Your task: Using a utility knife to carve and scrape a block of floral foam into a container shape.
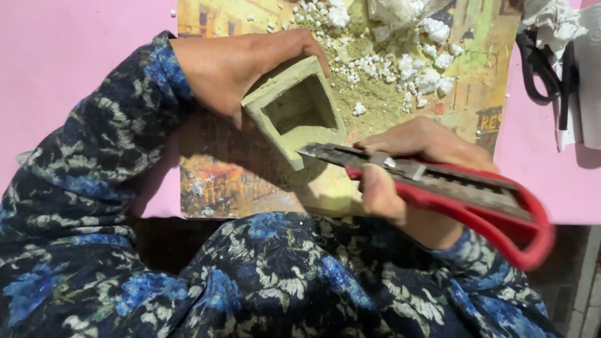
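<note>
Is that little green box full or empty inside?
Empty. The green box in the left hand shows a bare hollow; only its walls and shadowed bottom appear.

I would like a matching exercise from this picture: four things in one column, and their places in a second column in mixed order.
Things:
1. green square box
2. red utility knife
3. black scissors
4. white crumbs

Places:
A. on the pink table, far right
B. in the left hand
C. scattered on the printed sheet, at the top
D. in the right hand, blade at the box rim

Pairs: 1-B, 2-D, 3-A, 4-C
</note>
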